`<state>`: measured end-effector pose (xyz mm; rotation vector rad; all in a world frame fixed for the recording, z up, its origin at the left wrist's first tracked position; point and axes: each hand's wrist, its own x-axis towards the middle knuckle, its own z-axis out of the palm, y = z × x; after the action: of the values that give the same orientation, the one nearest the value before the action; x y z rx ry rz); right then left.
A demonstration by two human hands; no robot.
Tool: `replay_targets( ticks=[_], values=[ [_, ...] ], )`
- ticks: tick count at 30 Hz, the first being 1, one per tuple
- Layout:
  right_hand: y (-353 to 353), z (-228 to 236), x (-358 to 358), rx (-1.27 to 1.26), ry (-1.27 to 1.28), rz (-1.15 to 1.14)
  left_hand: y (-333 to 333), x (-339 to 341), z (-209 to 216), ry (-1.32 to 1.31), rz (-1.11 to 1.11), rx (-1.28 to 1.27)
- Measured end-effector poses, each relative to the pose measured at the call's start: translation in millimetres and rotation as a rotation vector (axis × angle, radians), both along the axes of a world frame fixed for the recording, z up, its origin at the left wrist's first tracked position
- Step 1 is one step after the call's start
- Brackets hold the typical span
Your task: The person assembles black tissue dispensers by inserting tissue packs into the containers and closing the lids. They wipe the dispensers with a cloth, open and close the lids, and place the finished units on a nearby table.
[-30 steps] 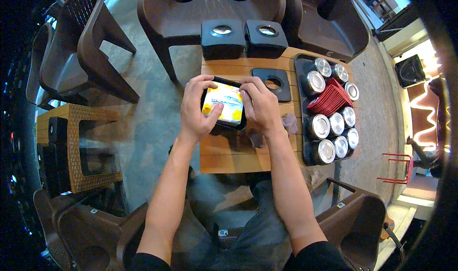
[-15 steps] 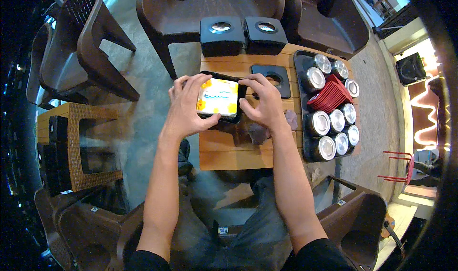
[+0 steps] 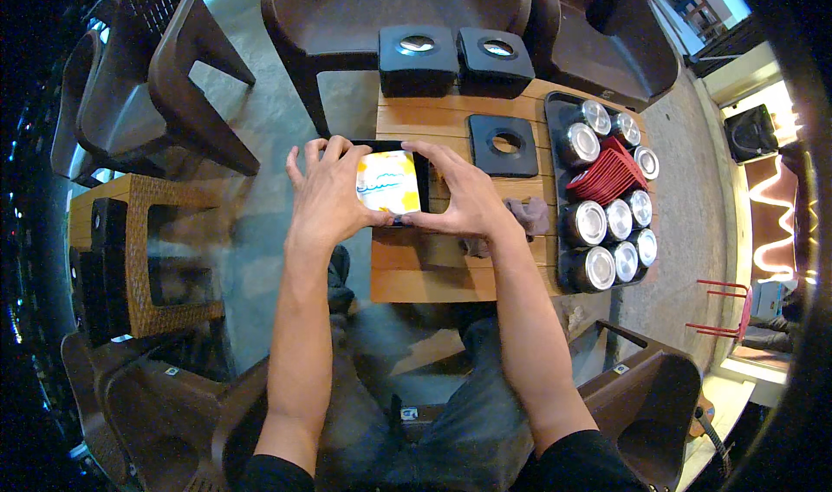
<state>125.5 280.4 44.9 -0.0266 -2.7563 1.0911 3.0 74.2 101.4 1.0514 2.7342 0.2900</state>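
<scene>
A white-and-yellow tissue pack point(image 3: 387, 182) with blue print is between my hands, set in or just above a black open box point(image 3: 424, 190) on the table. My left hand point(image 3: 326, 199) grips its left side, fingers at the far edge and thumb at the near edge. On the right, my right hand point(image 3: 466, 193) curves round the pack's right end, with the thumb at the near corner. The fingers hide parts of the box's rim. A flat black lid point(image 3: 487, 161) with an oval hole lies just beyond my right hand.
Two closed black tissue boxes point(image 3: 416, 74) stand at the table's far edge. To the right, a black tray point(image 3: 557, 232) carries several silver-lidded jars point(image 3: 589, 223) and a red stack point(image 3: 609, 171). A crumpled cloth point(image 3: 530, 216) lies by my right wrist. Brown chairs point(image 3: 394, 15) surround the wooden table point(image 3: 433, 280).
Both hands have closed in on the pack; the right hand has moved left from the box's edge onto it. The view has shifted slightly, and more of the lid shows.
</scene>
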Motion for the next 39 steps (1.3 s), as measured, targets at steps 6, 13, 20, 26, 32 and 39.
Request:
replay_targets(
  ticks=[6,13,20,26,32,39],
  values=[
    [5.5,2.1,0.4,-0.267,-0.098,0.068,2.6,4.6,-7.2,-0.014,-0.05,0.065],
    [7.7,-9.2,-0.5,-0.289,-0.145,0.008,1.8,-1.3,-11.5,0.1,-0.176,0.22],
    [10.9,-12.0,-1.0,-0.317,-0.034,-0.011,1.8,-12.8,-19.0,0.185,-0.294,0.516],
    [20.7,-18.4,0.0,-0.316,0.003,-0.057,8.5,-8.7,-21.5,0.262,-0.348,0.676],
    [35.5,-26.5,1.4,-0.066,0.072,-0.198,13.6,-11.2,-31.3,0.27,-0.226,1.028],
    [38.9,-30.3,3.1,-0.025,0.066,-0.469,11.4,-23.9,-54.6,-0.165,0.229,1.468]
  ],
)
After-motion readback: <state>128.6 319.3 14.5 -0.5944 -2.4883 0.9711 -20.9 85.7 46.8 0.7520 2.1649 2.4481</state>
